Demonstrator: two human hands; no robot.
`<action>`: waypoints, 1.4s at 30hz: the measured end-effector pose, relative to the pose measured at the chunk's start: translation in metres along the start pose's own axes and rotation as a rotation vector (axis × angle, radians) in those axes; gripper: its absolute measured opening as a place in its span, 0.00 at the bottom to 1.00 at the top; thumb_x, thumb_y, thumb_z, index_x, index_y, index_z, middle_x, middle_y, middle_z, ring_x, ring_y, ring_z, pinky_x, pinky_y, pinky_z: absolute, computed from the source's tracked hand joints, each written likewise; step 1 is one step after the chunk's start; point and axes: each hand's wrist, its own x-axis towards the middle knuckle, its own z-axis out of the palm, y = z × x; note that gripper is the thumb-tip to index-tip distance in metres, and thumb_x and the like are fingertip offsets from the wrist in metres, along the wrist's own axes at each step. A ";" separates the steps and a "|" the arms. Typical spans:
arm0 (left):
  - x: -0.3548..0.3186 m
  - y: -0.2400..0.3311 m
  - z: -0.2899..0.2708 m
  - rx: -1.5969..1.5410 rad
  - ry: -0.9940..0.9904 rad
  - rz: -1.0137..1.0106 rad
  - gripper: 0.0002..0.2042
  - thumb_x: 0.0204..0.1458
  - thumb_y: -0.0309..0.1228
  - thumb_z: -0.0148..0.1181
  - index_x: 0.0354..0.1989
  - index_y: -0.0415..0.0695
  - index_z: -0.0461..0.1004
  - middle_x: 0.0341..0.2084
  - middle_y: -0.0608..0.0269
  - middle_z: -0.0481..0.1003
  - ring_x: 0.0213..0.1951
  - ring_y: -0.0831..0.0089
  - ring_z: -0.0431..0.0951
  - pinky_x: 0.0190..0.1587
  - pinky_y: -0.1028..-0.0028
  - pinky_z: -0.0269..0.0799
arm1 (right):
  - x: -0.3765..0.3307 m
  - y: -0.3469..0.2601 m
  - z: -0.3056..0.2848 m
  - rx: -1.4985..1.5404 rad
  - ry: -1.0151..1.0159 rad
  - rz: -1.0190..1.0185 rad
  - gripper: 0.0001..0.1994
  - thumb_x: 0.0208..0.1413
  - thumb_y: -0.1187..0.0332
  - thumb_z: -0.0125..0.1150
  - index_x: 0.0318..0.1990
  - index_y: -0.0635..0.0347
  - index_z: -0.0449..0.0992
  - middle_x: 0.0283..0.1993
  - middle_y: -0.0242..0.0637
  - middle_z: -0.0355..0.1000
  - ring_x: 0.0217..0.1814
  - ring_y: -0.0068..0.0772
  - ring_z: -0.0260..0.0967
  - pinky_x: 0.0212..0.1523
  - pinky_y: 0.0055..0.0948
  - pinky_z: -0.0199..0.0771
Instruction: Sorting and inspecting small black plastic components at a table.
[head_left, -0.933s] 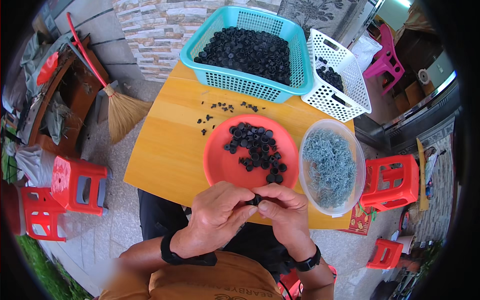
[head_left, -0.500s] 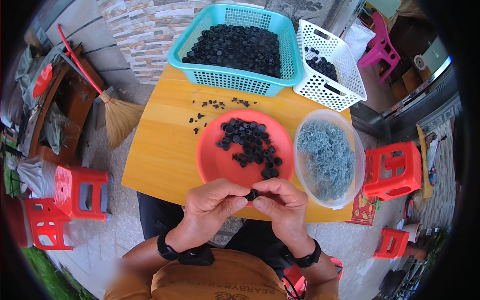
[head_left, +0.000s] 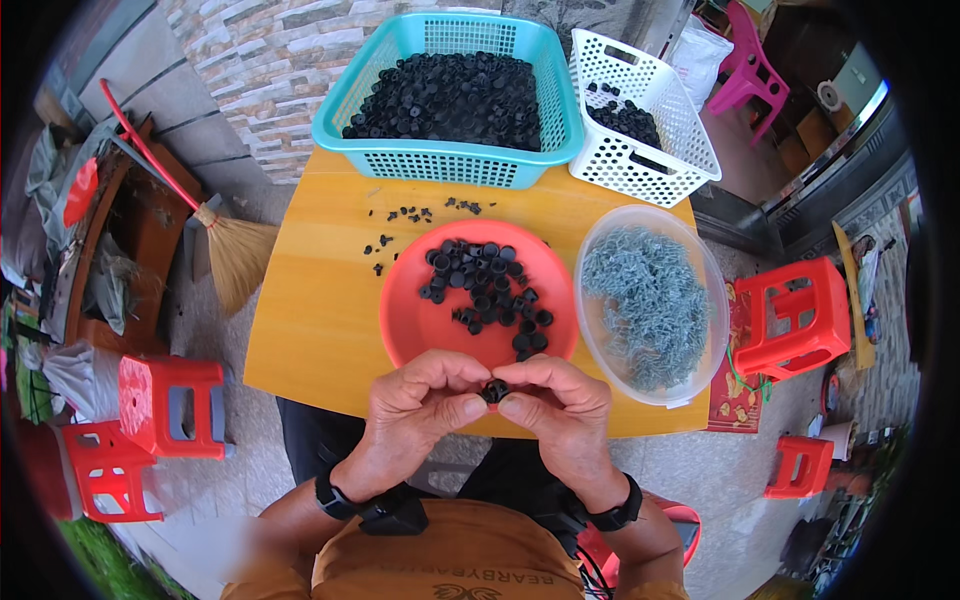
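Between the fingertips of both hands is a small round black plastic cap (head_left: 494, 391), held over the near rim of a red plate (head_left: 408, 335). My left hand (head_left: 425, 400) pinches it from the left with thumb and forefinger. From the other side my right hand (head_left: 555, 402) grips it the same way. Its round end with an opening faces up. On the plate lie several loose black plastic caps (head_left: 483, 280). To the right stands a clear oval tub (head_left: 718, 335) with a heap of silvery metal screws or springs (head_left: 650, 300), too tangled to tell.
A turquoise basket (head_left: 440, 172) heaped with black parts stands at the table's back, beside a white basket (head_left: 640, 180) holding fewer. Tiny black bits (head_left: 408, 214) are scattered on the yellow table (head_left: 310, 290). Red stools (head_left: 170, 405) and a broom (head_left: 235, 255) surround it.
The black cap has turned between my fingertips, so its open round end now shows. Both hands stay pinched on it. The whole view has shifted slightly.
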 end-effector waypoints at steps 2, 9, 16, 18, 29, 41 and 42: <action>0.001 0.000 0.004 -0.020 0.018 0.025 0.12 0.49 0.20 0.57 0.43 0.36 0.69 0.35 0.61 0.73 0.37 0.79 0.74 0.42 0.79 0.72 | -0.001 0.000 -0.002 -0.073 -0.022 -0.021 0.14 0.46 0.86 0.57 0.42 0.67 0.74 0.36 0.35 0.70 0.38 0.22 0.69 0.40 0.19 0.71; -0.003 -0.001 0.004 0.048 -0.006 -0.016 0.15 0.50 0.22 0.57 0.47 0.37 0.68 0.35 0.61 0.73 0.38 0.79 0.73 0.43 0.79 0.70 | -0.002 0.002 -0.002 -0.075 0.001 -0.096 0.14 0.45 0.87 0.57 0.41 0.66 0.75 0.36 0.37 0.70 0.36 0.23 0.69 0.40 0.20 0.72; -0.001 -0.001 0.011 0.038 0.035 0.039 0.17 0.48 0.26 0.60 0.47 0.38 0.70 0.30 0.62 0.74 0.31 0.80 0.73 0.33 0.82 0.71 | -0.002 -0.003 -0.004 -0.106 0.000 -0.101 0.14 0.44 0.87 0.57 0.41 0.66 0.76 0.35 0.36 0.70 0.35 0.23 0.69 0.38 0.19 0.72; -0.001 -0.001 0.008 0.021 -0.028 -0.013 0.17 0.50 0.24 0.58 0.49 0.37 0.68 0.35 0.60 0.74 0.37 0.78 0.73 0.41 0.78 0.71 | -0.003 -0.006 -0.004 -0.157 -0.004 -0.127 0.15 0.44 0.87 0.58 0.41 0.65 0.76 0.35 0.36 0.70 0.35 0.23 0.69 0.38 0.19 0.72; 0.000 -0.003 0.011 -0.009 -0.045 -0.030 0.16 0.51 0.25 0.57 0.48 0.37 0.69 0.29 0.62 0.73 0.30 0.81 0.72 0.33 0.82 0.69 | -0.007 -0.001 -0.006 -0.243 0.049 -0.139 0.16 0.43 0.87 0.58 0.41 0.64 0.75 0.33 0.35 0.70 0.34 0.22 0.69 0.36 0.18 0.70; 0.002 0.000 0.013 0.045 -0.066 -0.051 0.15 0.52 0.27 0.56 0.47 0.37 0.70 0.28 0.65 0.73 0.29 0.83 0.71 0.32 0.83 0.69 | -0.003 -0.004 -0.011 -0.227 -0.006 -0.130 0.16 0.41 0.84 0.62 0.40 0.59 0.78 0.33 0.34 0.69 0.33 0.24 0.67 0.35 0.21 0.68; 0.003 -0.001 0.013 0.044 -0.066 -0.045 0.15 0.52 0.27 0.57 0.47 0.37 0.70 0.28 0.65 0.73 0.29 0.83 0.71 0.32 0.83 0.69 | -0.003 -0.003 -0.011 -0.226 -0.006 -0.130 0.16 0.41 0.84 0.62 0.40 0.59 0.78 0.33 0.34 0.69 0.33 0.24 0.67 0.35 0.21 0.68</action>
